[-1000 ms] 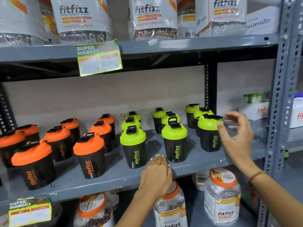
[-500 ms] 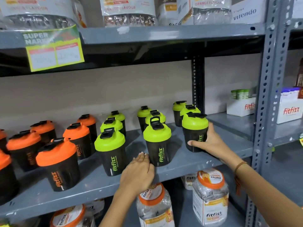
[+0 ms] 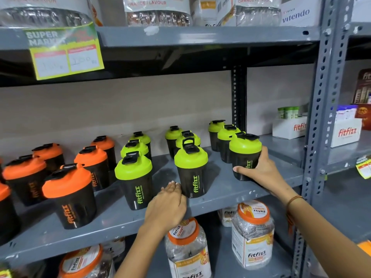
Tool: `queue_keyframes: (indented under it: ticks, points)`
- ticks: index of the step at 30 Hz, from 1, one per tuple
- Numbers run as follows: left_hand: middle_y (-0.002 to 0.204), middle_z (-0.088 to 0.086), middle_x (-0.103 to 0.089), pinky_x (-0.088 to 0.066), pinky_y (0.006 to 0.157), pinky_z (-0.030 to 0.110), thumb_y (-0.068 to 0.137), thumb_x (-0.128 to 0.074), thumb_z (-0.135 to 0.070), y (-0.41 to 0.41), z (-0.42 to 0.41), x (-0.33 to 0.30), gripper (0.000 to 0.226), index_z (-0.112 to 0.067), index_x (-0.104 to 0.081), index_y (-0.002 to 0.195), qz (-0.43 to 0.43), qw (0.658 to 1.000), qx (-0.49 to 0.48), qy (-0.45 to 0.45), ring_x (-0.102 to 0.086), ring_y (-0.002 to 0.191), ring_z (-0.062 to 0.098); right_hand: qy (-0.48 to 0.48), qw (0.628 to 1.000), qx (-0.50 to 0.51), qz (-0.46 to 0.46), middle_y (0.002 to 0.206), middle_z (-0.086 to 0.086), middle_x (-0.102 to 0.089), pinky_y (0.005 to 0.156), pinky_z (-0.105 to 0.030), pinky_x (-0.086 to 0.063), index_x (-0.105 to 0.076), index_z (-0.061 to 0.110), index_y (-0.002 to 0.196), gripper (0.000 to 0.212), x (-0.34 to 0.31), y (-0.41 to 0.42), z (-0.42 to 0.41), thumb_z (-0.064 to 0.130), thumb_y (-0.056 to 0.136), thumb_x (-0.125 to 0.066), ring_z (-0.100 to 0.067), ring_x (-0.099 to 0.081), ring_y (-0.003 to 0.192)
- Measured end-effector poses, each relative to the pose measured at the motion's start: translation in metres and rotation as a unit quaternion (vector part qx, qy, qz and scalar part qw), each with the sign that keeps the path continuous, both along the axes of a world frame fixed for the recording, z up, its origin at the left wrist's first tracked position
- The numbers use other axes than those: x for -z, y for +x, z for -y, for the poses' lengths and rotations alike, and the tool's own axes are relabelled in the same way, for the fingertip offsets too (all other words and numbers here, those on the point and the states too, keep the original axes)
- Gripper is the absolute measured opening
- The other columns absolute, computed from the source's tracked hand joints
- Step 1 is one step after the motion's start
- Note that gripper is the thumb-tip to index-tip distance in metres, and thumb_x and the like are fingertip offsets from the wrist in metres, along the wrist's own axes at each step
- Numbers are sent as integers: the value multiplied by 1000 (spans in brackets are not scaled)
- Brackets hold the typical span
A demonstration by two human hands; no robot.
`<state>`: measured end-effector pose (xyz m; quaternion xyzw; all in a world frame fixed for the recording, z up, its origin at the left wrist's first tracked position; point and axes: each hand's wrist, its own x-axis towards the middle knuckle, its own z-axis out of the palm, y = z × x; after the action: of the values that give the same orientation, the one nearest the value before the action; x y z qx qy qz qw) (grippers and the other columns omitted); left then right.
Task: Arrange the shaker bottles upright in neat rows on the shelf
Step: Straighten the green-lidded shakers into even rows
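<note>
Black shaker bottles stand upright in rows on the grey middle shelf [image 3: 220,199]: orange-lidded ones [image 3: 68,195] on the left, green-lidded ones [image 3: 133,179] in the middle and right. My right hand [image 3: 261,173] grips the front right green-lidded shaker [image 3: 245,155] around its black body. My left hand [image 3: 166,207] lies flat on the shelf's front edge, fingers together, fingertips just beside the base of the middle front green shaker [image 3: 191,169], whose lid loop stands up. It holds nothing.
Large clear fitfizz jars [image 3: 253,233] fill the shelf below, and more jars [image 3: 158,11] line the shelf above. A yellow price tag [image 3: 64,55] hangs from the upper shelf. A perforated grey upright [image 3: 319,121] bounds the right side; white fitfizz boxes [image 3: 289,127] sit beyond.
My right hand went from hovering open beside the front right green shaker to gripping its body. My left hand stayed on the shelf edge. The camera view shifted right.
</note>
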<state>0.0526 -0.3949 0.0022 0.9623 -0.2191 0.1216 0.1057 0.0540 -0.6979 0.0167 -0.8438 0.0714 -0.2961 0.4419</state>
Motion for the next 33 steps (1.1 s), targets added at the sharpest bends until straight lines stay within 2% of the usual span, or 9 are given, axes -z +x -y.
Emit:
queue_keyframes:
  ticks: [6,9,11,15,19,22,26,30,33]
  points:
    - [158,10,-28,-17,120,31,99,-23,-33,-2,0,3,56,-8,-28,149,22,1000,-6,-4,-24,146,17,5,1000,-28,0,139,1,-52,104,-41,-43,-18,34,150,121,-4,-9,2,57,56,-91,-23,-49,131]
    - [157,10,-29,-17,119,30,98,-23,-33,-4,2,4,56,-9,-29,149,37,999,-10,-8,-25,145,17,81,992,-6,97,151,-2,-43,110,-38,-40,-14,31,157,131,-19,-23,-1,77,53,-78,-16,-46,132]
    - [157,9,-29,-16,119,29,98,-23,-34,-4,2,5,57,-9,-29,149,42,999,-11,-8,-25,145,17,109,967,32,227,140,0,-51,103,-26,-43,-33,23,151,111,-39,-30,-8,84,64,-64,-12,-51,125]
    - [158,8,-28,-13,119,28,98,-22,-34,-3,3,6,57,-9,-29,149,47,999,-15,-7,-23,146,15,-11,937,49,345,112,15,-61,87,-19,-49,-59,31,123,45,-105,-13,-37,49,83,-71,-5,-59,104]
    - [158,7,-28,-12,118,27,97,-22,-35,-2,3,7,58,-10,-29,149,54,998,-19,-10,-24,145,15,-182,968,-106,135,105,5,-69,90,-26,-51,-68,27,114,38,-158,41,-84,41,80,-79,-13,-66,99]
    - [158,6,-28,-14,118,27,96,-22,-36,-3,3,6,58,-12,-29,149,58,998,-25,-13,-26,145,16,-318,931,-161,-76,136,-7,-59,97,-31,-45,-55,21,137,68,-165,84,-115,50,80,-77,-24,-58,123]
    - [158,6,-26,-16,118,28,95,-23,-38,-2,4,6,60,-13,-28,150,58,998,-31,-13,-25,145,15,-332,886,-182,-266,144,-6,-46,80,-32,-54,-33,21,150,89,-153,123,-130,52,79,-78,-26,-55,113]
    - [158,6,-27,-16,118,28,95,-24,-39,-1,4,6,61,-12,-29,149,64,998,-28,-10,-25,145,15,-309,881,-202,-296,129,-11,-49,53,-29,-56,-33,16,146,73,-141,137,-127,31,88,-74,-25,-60,95]
    - [158,7,-28,-16,118,28,94,-24,-39,-2,4,6,61,-12,-29,149,67,997,-28,-5,-25,145,15,-305,889,-203,-276,127,-13,-54,65,-32,-56,-37,16,141,68,-138,140,-126,28,87,-76,-27,-60,96]
